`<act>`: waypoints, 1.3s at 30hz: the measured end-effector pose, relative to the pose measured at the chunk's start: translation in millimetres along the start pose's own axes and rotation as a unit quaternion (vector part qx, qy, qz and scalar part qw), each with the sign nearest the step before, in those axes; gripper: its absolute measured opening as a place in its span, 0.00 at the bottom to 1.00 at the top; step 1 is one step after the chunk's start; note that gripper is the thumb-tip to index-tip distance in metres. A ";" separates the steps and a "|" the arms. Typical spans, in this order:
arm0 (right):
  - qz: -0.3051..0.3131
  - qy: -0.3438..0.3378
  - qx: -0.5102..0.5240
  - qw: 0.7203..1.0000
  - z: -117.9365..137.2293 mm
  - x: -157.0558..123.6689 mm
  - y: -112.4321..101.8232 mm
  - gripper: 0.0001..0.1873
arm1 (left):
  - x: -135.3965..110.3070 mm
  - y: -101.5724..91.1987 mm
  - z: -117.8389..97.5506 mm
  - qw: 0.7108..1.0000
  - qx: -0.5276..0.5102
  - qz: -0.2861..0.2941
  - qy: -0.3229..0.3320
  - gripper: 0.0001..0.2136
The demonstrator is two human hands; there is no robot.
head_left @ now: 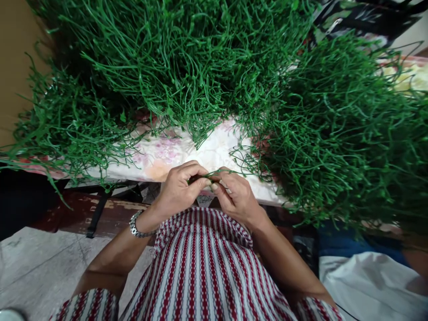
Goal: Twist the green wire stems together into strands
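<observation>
My left hand (183, 183), with a metal watch (135, 224) on its wrist, pinches a thin green stem (219, 172) between thumb and forefinger. Close beside it, my right hand (236, 191) is closed on the same stem, thumb tips almost touching. Both hands are over the front edge of a table covered in a floral cloth (160, 154). Part of the stem is hidden by the fingers. Beyond the hands lies a big heap of curly green stems (187, 67) with small buds at their tips.
Another pile of green stems (334, 133) spreads at the right, and a smaller pile (70, 120) at the left overhangs the table edge. A dark patterned bag (354, 22) stands at the back right. White fabric (371, 276) lies low on the right, beside blue cloth.
</observation>
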State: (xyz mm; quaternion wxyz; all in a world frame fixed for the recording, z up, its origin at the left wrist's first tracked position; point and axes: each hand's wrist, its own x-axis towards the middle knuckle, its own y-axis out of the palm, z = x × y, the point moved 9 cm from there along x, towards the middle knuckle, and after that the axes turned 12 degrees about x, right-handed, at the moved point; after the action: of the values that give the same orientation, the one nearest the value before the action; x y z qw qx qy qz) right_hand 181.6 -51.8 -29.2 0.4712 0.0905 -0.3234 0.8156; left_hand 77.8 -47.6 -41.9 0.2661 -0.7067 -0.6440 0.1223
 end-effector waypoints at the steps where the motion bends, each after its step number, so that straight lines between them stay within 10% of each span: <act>1: 0.015 0.020 0.027 0.999 -3.8 0.1 1.8 0.05 | -0.1 0.3 -1.6 1.000 0.014 0.003 0.007 0.03; 12: 0.127 0.141 0.302 0.934 -15.4 -9.5 14.9 0.14 | -13.9 6.6 -35.4 0.982 0.049 0.044 0.179 0.07; 18: 0.231 0.062 0.214 0.947 -5.1 -17.3 29.2 0.15 | -43.0 27.1 -49.3 0.892 0.314 0.105 0.307 0.09; 25: 0.280 0.068 0.240 0.927 2.2 -31.2 40.3 0.15 | -61.1 32.4 -59.9 0.832 0.356 0.198 0.377 0.08; 34: 0.258 0.101 0.374 0.885 21.7 -27.2 41.7 0.13 | -66.2 18.8 -80.6 0.842 0.315 0.202 0.389 0.09; 39: 0.223 0.105 0.448 0.860 31.5 -35.2 21.0 0.17 | -41.4 -38.7 -72.0 0.917 0.244 0.027 0.314 0.09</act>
State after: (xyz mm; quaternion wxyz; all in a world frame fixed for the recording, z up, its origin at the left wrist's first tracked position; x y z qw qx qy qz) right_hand 178.3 -103.4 -30.0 0.2164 0.1314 0.1162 0.9604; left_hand 76.4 -102.6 31.4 0.6158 -0.6389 -0.4578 0.0547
